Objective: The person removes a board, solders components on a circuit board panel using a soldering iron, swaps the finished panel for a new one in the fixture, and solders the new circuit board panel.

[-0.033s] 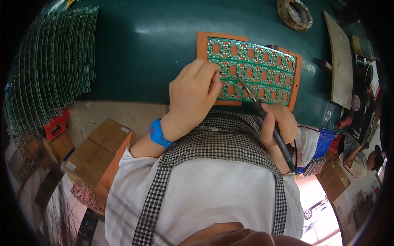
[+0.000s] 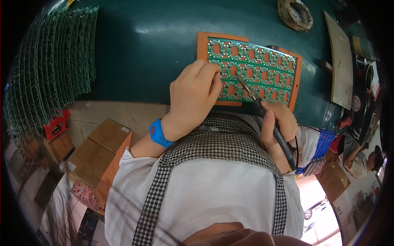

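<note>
A green circuit board panel [image 2: 256, 64] with rows of oval openings lies in an orange holder [image 2: 202, 44] on the table. In my right hand [image 2: 284, 121] is a soldering iron [image 2: 281, 141] with a dark handle, held like a pen. Its metal tip slants up and left, over or against the board near an opening in the middle row; whether it touches, I cannot tell. My left hand [image 2: 192, 92] rests at the board's left edge, fingers curled into a pinch. Whatever lies between those fingertips is hidden.
Many green circuit panels [image 2: 61, 53] stand in a row at the left of the dark green table [image 2: 139, 53]. A round ring-shaped holder [image 2: 295, 15] sits at the far right, near a pale board [image 2: 340, 61]. Cardboard boxes [image 2: 96, 147] stand below at left. Another person [image 2: 361, 162] is at far right.
The soldering iron's tip has shifted very slightly up and to the left. My left hand and the board look almost unmoved.
</note>
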`<state>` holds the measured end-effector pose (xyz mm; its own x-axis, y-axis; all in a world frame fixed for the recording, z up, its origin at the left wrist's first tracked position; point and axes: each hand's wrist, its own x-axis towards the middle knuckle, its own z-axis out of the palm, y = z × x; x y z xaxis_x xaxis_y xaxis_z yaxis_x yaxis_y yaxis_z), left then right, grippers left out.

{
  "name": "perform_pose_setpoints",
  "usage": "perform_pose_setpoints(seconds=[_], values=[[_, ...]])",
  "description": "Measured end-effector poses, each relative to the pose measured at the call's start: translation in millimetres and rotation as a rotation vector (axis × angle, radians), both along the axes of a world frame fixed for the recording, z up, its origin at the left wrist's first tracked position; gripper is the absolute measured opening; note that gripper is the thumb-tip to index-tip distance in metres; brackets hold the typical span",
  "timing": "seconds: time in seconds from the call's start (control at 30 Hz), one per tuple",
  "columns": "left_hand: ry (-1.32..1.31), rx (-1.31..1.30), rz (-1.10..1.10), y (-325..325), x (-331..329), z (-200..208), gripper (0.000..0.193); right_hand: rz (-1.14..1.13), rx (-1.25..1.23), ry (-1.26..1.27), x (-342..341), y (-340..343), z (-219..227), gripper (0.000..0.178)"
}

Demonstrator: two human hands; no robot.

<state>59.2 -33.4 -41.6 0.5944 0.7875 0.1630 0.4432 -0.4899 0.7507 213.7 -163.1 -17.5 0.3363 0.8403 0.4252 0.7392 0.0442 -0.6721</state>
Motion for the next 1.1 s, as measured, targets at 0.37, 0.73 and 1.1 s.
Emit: perform_pose_setpoints(seconds=[0.37,0.73,1.1], values=[[-0.016,0.059,-0.038,-1.9,2.6,-3.6,0.013,0.052,-0.015,0.086,-1.0,5.9,-6.3,0.006],[0.008,0.066,0.016,25.1,17.5,-1.2,0.012,-0.030,-0.064,0.112,8.4,30.9,0.8,0.008],[0.016,0.144,-0.047,29.2,20.0,-0.1,0.010,-0.010,0.008,0.013,11.2,34.1,-4.8,0.008]])
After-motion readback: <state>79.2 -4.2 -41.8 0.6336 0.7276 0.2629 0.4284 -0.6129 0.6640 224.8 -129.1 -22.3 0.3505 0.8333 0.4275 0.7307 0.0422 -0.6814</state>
